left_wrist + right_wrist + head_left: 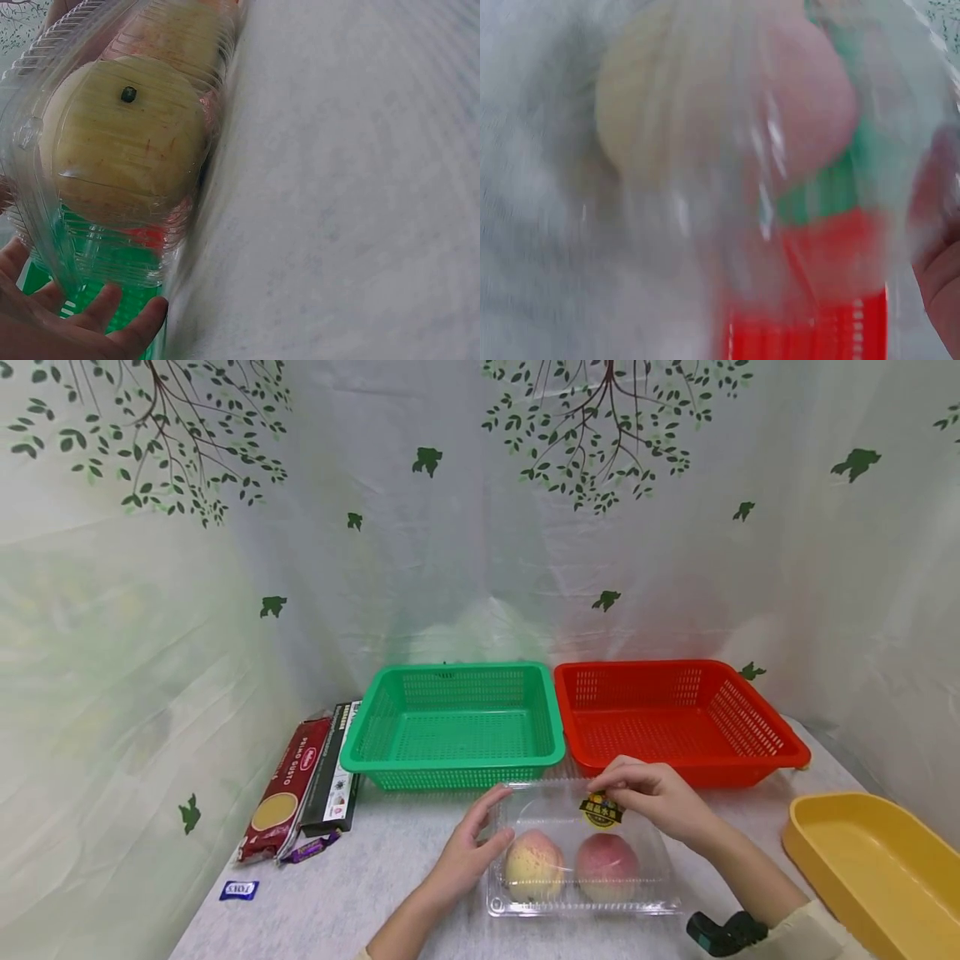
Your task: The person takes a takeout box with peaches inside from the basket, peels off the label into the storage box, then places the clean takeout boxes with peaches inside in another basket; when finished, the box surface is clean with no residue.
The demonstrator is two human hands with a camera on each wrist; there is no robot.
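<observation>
Scene: a person sits at a counter (390,868) covered in a pale cloth, both hands on one clear plastic clamshell box (585,860) holding fruit.

Box position: it lies flat on the counter directly in front of the person, just in front of the gap between two baskets, its long axis running left to right.

Fruit count: two peaches side by side inside, a yellowish peach (534,866) on the left and a pink peach (607,864) on the right. A round dark sticker (602,810) sits on the lid.

Left hand (471,847): rests against the box's left end, fingers loosely spread along the side wall; the left wrist view shows the fingertips (112,315) straight beside the plastic, not curled round it.

Right hand (656,797): lies over the back right of the lid, fingers bent down near the sticker; whether they pinch the rim cannot be told.

Nearer hand: both touch the box, one at each end of its long axis.

Baskets: two, one green basket (453,727) and one red basket (678,718), touching side by side behind the box.

Other things: one yellow tray (877,868) far right; one red pasta packet (285,789) and one dark flat box (335,772) far left.
</observation>
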